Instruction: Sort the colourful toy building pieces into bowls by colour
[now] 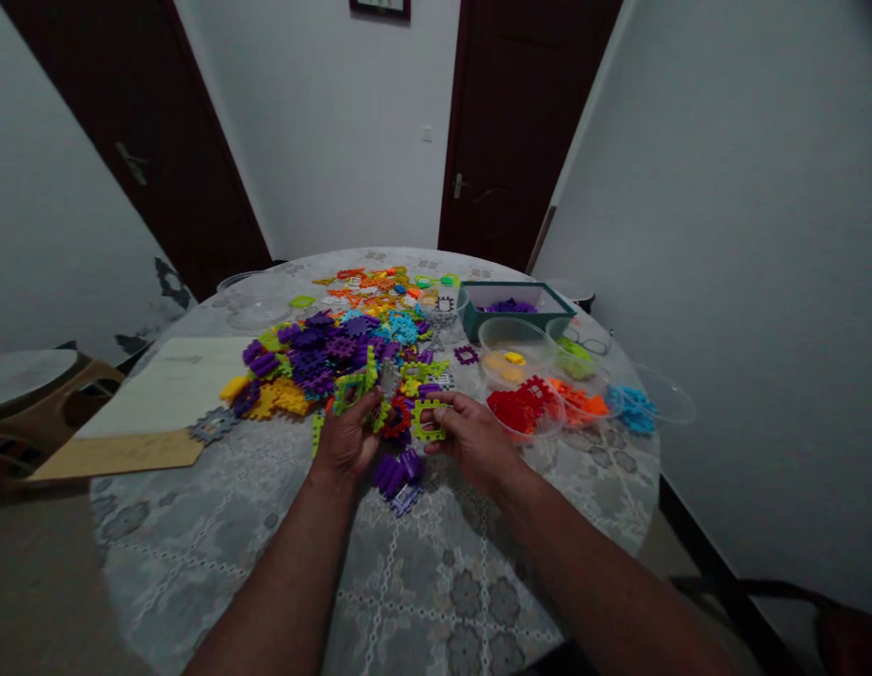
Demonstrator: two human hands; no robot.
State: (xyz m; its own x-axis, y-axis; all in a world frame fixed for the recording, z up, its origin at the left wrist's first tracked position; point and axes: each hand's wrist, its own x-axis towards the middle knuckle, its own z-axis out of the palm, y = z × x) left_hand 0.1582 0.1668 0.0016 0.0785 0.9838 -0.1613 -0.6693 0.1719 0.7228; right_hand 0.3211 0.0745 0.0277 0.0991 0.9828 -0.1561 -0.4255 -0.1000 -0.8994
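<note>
- Near edge: both forearms reach in over a round table under a grey patterned cloth (196,535).
- Right hand (470,441): closed in a pinch, thumb and fingers gripping a lime-green square frame piece (429,420) by one side, just left of the hand.
- Left hand (345,437): fingers curled up beside a green notched piece (352,391); whether they grip it cannot be told from this view.
- Handling (judged): the notched plastic pieces look light and stiff, and their smooth faces may slip, so the solid frame sides or outer edges seem the best places to hold.
- Between and just below the hands: a purple stack of notched pieces (397,472) on the cloth, and a red ring-shaped piece (397,420) (partly hidden by fingers).
- Centre: a loose heap of purple, yellow, green, blue and orange pieces (337,357).
- Right: clear bowls of red pieces (524,406), orange pieces (576,404) and blue pieces (633,408).
- Far right: clear bowls of yellow pieces (506,361) and green pieces (574,357), then a teal box (514,305) holding purple pieces.
- Left: a pale board (168,390) lying on brown card (118,453).
- Beyond the table: two dark doors (512,122) in white walls.
</note>
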